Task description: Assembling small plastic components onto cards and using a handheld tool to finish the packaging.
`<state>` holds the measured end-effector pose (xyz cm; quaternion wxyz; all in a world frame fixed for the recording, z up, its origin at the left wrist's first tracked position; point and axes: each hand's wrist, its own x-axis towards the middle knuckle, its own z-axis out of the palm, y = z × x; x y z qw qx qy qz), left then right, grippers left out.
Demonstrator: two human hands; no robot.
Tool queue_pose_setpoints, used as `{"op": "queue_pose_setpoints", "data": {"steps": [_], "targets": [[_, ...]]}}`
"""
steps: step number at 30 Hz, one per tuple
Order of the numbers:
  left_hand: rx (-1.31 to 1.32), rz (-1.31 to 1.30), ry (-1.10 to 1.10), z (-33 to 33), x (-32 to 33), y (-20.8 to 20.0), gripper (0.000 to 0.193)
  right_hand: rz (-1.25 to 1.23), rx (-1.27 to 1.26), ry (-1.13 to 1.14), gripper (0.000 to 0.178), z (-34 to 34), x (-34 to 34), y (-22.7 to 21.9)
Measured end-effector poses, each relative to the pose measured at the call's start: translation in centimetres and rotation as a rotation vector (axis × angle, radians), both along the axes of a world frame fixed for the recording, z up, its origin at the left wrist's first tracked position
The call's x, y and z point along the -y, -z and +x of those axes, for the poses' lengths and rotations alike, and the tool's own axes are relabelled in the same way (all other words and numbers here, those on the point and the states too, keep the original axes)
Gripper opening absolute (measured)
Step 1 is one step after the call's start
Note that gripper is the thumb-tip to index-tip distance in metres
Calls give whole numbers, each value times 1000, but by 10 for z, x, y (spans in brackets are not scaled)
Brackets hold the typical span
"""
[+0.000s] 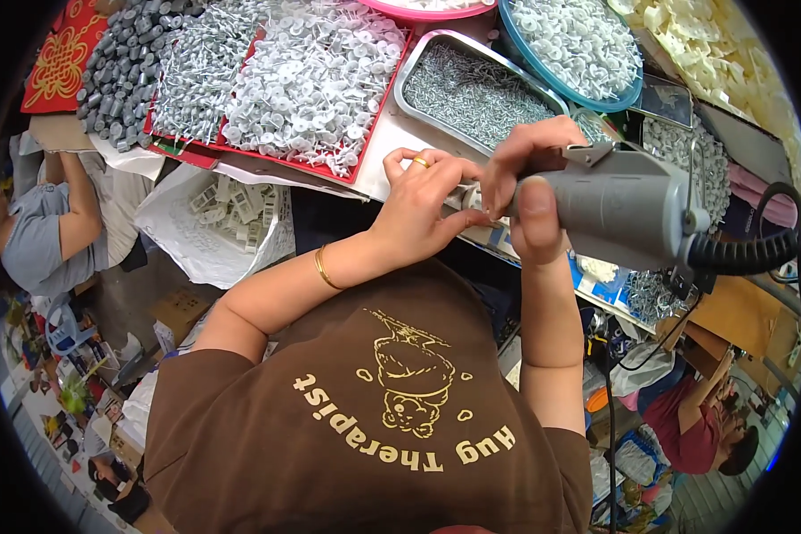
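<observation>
Grey power tool (618, 209) lies sideways in the person's right hand (536, 209), above the near edge of the bench (392, 138), its front end pointing left and a black coiled cable (743, 255) trailing from its back end to the right. That hand is clamped around the front of the housing, thumb on the near side. From the other side comes the left hand (418, 209), thumb and fingers pinched on a small pale piece (473, 197), just beside the tool's front end. Fingers hide most of that spot, so I cannot tell whether the 2 touch. A gold ring (421, 162) and a gold bracelet (322, 267) show on the left side.

Just beyond the hands sits a metal tray (401, 92) full of small screws (476, 93). Left of it stands a red tray (381, 109) heaped with white round-headed parts (307, 80), and toward the bench's left end lie grey cylinders (133, 67). Behind the metal tray, nearer the far edge, a blue basin (616, 104) holds more white parts.
</observation>
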<state>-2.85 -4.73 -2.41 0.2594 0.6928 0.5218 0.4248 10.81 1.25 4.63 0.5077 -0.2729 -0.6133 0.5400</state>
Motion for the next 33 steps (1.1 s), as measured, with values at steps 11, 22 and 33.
{"op": "queue_pose_setpoints", "data": {"steps": [11,22,33], "targets": [[-187,224,34,-2,-1,-8,24,39,-108,160,36,36,8,-19],[120,-330,191,-5,-23,-5,33,34,-147,180,34,38,25,-16],[-105,77,44,0,-1,-1,39,36,-71,73,39,36,25,-3]]}}
